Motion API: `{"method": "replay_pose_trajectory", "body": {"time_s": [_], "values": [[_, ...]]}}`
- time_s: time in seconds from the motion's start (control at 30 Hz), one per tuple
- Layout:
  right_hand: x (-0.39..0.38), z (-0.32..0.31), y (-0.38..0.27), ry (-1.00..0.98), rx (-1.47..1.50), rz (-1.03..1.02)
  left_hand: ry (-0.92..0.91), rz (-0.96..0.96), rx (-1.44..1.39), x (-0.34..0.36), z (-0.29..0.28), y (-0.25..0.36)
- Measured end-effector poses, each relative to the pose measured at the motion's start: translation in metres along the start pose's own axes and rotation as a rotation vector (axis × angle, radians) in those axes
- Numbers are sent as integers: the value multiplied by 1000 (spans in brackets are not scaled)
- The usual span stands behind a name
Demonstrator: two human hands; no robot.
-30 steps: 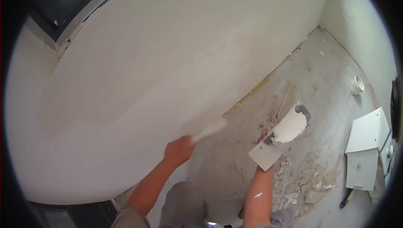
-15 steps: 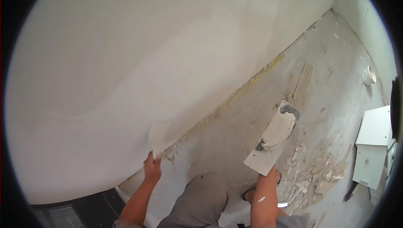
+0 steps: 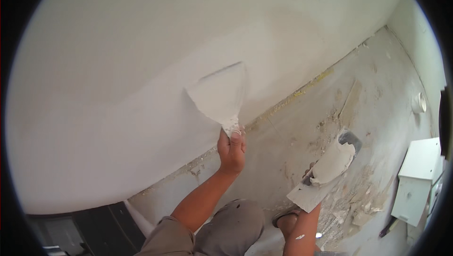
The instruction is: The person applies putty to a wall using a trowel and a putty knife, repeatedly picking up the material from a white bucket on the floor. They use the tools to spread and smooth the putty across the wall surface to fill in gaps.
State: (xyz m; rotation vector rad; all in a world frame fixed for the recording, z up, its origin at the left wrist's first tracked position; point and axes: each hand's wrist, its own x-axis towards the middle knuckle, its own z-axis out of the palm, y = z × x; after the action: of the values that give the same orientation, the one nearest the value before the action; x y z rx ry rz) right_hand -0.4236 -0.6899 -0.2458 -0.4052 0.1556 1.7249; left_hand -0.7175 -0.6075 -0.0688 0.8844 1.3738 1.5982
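My left hand (image 3: 232, 154) is closed round the plaster-caked handle of a wide putty knife (image 3: 219, 91). Its broad, whitish blade points up against the lower part of the pale wall (image 3: 118, 95), tilted to the right. Low on the right, my right hand (image 3: 307, 170) carries a flat rectangular plastering trowel (image 3: 304, 197) from underneath. Only some fingertips show past its left edge; the trowel hides the rest. A thick heap of wet white plaster (image 3: 332, 165) lies on the trowel, with bare dark metal at its far end.
Scraps of dried plaster (image 3: 363, 211) litter the grey floor (image 3: 264, 161) at right. Beyond them stand a white box-like cabinet (image 3: 415, 180) and a small white tub (image 3: 418, 103). Dark furniture (image 3: 106, 227) sits at lower left. My bent knee (image 3: 236, 223) is below the left hand.
My left hand has swung up and right with the putty knife, whose blade now shows broad against the wall. The loaded trowel has shifted slightly right and down in view.
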Motion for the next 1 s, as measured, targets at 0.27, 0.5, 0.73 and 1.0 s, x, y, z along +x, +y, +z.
{"method": "replay_pose_trajectory", "body": {"time_s": [0.27,0.5,0.73,1.0], "values": [[8,18,15,-37,-13,12,-123,-262,908,-100,-157,-29],[0,28,13,-59,18,-5,-309,711,1331,-75,-176,87],[23,37,28,-99,67,14,-44,1501,1608,-50,-121,208],[47,-8,30,-77,132,35,-86,1636,1972,-88,-103,212]]}}
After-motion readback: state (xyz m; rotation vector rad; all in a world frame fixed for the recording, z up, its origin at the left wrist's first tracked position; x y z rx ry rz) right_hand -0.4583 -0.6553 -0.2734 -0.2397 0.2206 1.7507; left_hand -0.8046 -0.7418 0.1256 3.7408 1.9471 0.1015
